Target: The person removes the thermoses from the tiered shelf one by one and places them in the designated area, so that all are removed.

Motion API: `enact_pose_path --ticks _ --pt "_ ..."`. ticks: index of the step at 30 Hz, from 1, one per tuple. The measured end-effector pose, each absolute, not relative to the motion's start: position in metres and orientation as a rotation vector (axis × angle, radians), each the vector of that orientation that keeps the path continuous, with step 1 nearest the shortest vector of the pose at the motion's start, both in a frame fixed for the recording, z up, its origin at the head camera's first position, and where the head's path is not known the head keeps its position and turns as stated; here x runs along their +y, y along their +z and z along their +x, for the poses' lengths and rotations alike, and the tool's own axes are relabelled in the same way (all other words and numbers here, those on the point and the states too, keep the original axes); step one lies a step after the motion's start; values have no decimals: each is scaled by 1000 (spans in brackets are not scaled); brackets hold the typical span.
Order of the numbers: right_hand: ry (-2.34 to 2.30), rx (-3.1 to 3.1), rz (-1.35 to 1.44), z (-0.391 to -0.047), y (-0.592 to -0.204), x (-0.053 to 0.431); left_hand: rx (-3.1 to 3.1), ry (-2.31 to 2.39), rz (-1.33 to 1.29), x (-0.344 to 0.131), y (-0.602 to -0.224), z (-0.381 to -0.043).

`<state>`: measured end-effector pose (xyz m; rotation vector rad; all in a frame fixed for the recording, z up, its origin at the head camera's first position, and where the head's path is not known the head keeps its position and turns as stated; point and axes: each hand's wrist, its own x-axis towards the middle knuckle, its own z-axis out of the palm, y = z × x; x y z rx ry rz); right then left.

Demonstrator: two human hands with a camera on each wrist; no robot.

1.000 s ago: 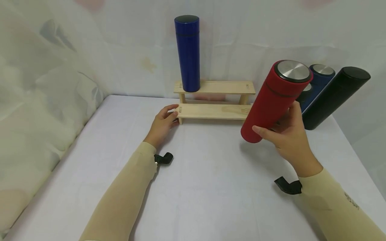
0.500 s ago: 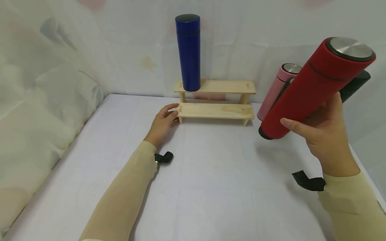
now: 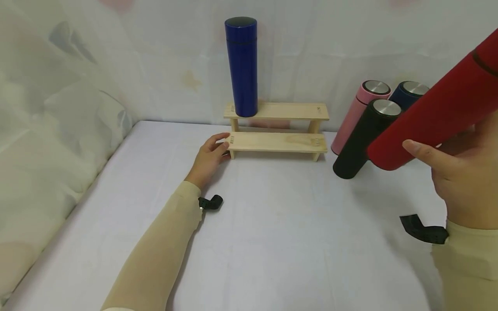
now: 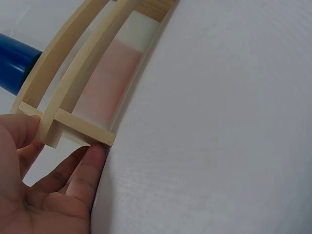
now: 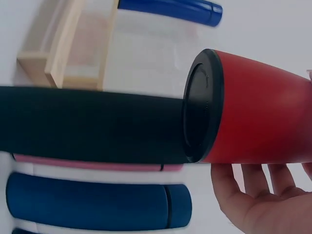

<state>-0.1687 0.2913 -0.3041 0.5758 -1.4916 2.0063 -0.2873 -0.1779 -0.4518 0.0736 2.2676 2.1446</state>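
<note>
My right hand grips a red thermos flask around its body, lifted and tilted, its lid beyond the right edge of the head view. Its dark base faces the camera in the right wrist view, with the curled fingers underneath. At the left end of a two-step wooden stand, my left hand holds the lower step. The left wrist view has its thumb and fingertips against that end. A shiny blue flask stands upright on the left of the upper step.
Right of the stand are a pink flask, a dark green flask in front of it, and a navy flask partly behind the red one. White cloth covers the table. A draped curtain hangs behind.
My right hand has moved right with the red flask, which now tilts more. The pink and dark green flasks have come into view, and the black flask is now hidden. My left hand stays put.
</note>
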Motion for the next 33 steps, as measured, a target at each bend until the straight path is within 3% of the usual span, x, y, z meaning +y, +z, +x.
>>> enact_pose_path --ticks 18,33 --pt "1812 -1546 368 -180 -326 338 2258 2145 73 -180 -455 -289" --pt "1833 -2012 77 -198 -356 371 2254 2144 90 -180 -454 -290"
